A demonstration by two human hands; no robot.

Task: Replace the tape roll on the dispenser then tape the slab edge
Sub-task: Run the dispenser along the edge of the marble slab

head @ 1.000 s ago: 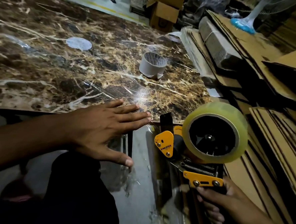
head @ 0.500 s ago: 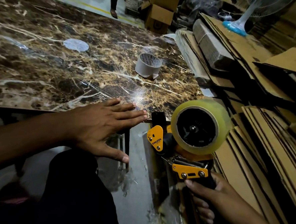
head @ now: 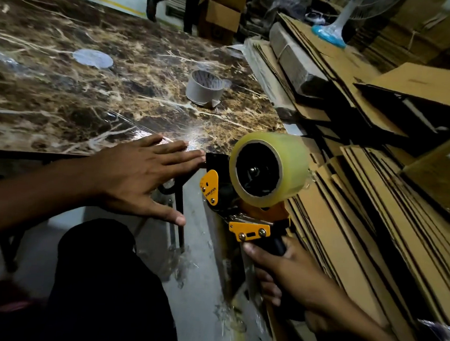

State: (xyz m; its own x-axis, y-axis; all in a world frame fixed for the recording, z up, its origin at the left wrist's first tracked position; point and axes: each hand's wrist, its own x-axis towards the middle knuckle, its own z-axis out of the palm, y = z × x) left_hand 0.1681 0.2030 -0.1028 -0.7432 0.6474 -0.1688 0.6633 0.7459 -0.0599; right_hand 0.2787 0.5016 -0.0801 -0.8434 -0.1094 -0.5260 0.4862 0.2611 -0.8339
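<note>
A: Largest element?
B: Marble slab (head: 91, 104), its near edge film-wrapped; stacked cardboard (head: 374, 206) alongside.

A: The hands?
B: Left hand (head: 139, 175) flat and open on the slab edge, as before. Right hand (head: 288, 274) has its grip closed around the dispenser (head: 245, 213), now nearer the left fingertips.

A: Smaller items?
B: Clear tape roll (head: 292, 169) mounted; empty core (head: 203, 90) upright on the slab.

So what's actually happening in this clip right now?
A person is taping the near edge of a marble-patterned slab. The right hand grips the handle of a yellow tape dispenser, loaded with a clear tape roll, at the slab's corner. The left hand lies flat and open over that edge. A spent cardboard core stands on the slab.
</note>
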